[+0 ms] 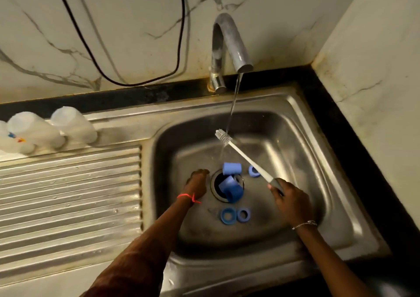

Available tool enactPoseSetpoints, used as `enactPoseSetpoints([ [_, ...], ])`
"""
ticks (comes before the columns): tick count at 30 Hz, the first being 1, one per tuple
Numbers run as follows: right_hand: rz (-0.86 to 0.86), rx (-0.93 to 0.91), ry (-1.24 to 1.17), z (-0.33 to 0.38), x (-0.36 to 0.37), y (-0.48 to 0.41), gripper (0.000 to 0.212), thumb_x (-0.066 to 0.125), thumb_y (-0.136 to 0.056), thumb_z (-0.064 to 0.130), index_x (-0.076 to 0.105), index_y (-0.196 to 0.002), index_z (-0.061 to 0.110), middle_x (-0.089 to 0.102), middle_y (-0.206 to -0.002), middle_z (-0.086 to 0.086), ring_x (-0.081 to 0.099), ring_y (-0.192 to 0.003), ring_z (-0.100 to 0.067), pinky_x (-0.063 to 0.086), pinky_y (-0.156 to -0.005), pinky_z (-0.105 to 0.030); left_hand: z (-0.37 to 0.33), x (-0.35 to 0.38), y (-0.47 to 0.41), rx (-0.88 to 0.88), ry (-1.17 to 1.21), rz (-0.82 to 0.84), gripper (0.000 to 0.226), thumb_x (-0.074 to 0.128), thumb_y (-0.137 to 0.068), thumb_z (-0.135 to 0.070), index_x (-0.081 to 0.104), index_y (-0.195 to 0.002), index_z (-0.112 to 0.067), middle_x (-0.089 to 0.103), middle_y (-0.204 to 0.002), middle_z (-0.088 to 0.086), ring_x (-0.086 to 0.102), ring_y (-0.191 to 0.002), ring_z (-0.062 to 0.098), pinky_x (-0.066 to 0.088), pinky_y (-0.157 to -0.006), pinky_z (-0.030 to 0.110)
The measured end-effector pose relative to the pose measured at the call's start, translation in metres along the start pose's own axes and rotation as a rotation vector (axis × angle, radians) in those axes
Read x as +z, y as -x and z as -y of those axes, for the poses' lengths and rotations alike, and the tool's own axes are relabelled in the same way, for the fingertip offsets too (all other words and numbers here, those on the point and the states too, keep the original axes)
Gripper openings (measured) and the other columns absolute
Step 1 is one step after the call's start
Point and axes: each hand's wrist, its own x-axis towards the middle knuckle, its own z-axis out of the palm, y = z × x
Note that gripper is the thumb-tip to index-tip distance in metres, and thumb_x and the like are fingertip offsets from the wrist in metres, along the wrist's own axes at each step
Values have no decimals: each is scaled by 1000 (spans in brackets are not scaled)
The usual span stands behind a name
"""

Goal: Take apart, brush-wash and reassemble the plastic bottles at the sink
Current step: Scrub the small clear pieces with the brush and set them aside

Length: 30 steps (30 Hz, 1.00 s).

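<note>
Your right hand [288, 202]: grips the handle of the long white bottle brush [247, 158], bristles under the running water [235, 101].
Your left hand [196, 183]: low in the steel sink [295, 105] beside the drain; grasp cannot be told.
Blue plastic caps [231, 168]: around the drain.
Translucent plastic bottles [73, 125]: on the drainboard, far left.

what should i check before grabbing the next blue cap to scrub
1. Water running from the tap: ok.
2. Brush held in the right hand, bristles under the water: ok.
3. Left hand free: ok, nothing seen in it.
4. Drain unblocked: not ok, a blue cap lies across its opening.
5. Bottles parked on the draining board: ok.
6. Blue cap already clean: cannot tell.
</note>
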Motion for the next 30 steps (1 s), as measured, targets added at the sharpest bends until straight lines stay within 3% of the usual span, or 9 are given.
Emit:
enactPoseSetpoints([
  [3,-21,-4,-31,-1,0,0,22,68,-74,23,70,-88,7,66,-62,-11,61,-48,-32,46,-41,-28,7,13,-8,-36,-73,32,48,43,-90,-4,41,-138,-11,42,-138,12,40,-124,35,37,-102,41],
  [6,-28,-8,-23,-3,2,0,24,65,-74,26,71,-87,6,66,-61,-9,61,-46,-30,44,-40,-24,9,14,-13,-4,14,13,39,50,-82,-13,57,-119,-7,55,-121,16,51,-115,33,43,-94,39],
  [8,-12,16,-34,-5,4,0,26,64,-76,28,70,-88,6,67,-63,-10,62,-49,-30,45,-42,-25,4,11,-19,-14,245,-105,34,58,-75,-10,62,-107,4,61,-109,20,58,-103,28,45,-86,32],
  [12,0,64,-96,-7,5,0,28,61,-80,28,70,-90,3,68,-66,-12,63,-53,-30,46,-48,-26,-31,-24,-30,51,485,-361,34,68,-77,9,57,-109,10,62,-101,19,57,-85,17,44,-68,9],
  [16,4,68,-77,-4,4,-1,24,65,-79,24,70,-89,3,68,-65,-13,63,-52,-31,47,-47,-26,-66,-60,-37,151,660,-484,29,71,-75,8,60,-102,6,62,-93,3,59,-76,-7,46,-70,8],
  [20,14,69,-89,-4,5,-1,18,71,-79,17,70,-89,2,66,-62,-13,61,-49,-31,47,-45,-28,-80,-74,-33,218,703,-504,32,69,-77,9,58,-106,3,65,-95,5,61,-80,-6,47,-74,6],
  [23,31,71,-124,-5,6,-2,18,72,-81,17,70,-91,3,66,-62,-11,61,-50,-28,45,-46,-27,-83,-80,-27,257,722,-481,35,69,-77,9,57,-110,4,63,-90,-4,62,-80,-12,49,-75,8],
  [26,19,54,-124,-4,6,-1,17,73,-80,16,70,-90,3,66,-60,-9,61,-48,-25,38,-47,-21,-84,-87,-19,256,799,-421,38,67,-77,10,56,-114,4,64,-93,-1,65,-81,-7,54,-80,18],
  [30,17,48,-139,-6,6,-1,24,60,-81,27,70,-88,6,65,-59,-6,61,-48,-24,40,-44,-23,-85,-102,-5,178,998,-239,32,64,-83,4,58,-115,-2,68,-87,5,66,-69,6,55,-62,21],
])
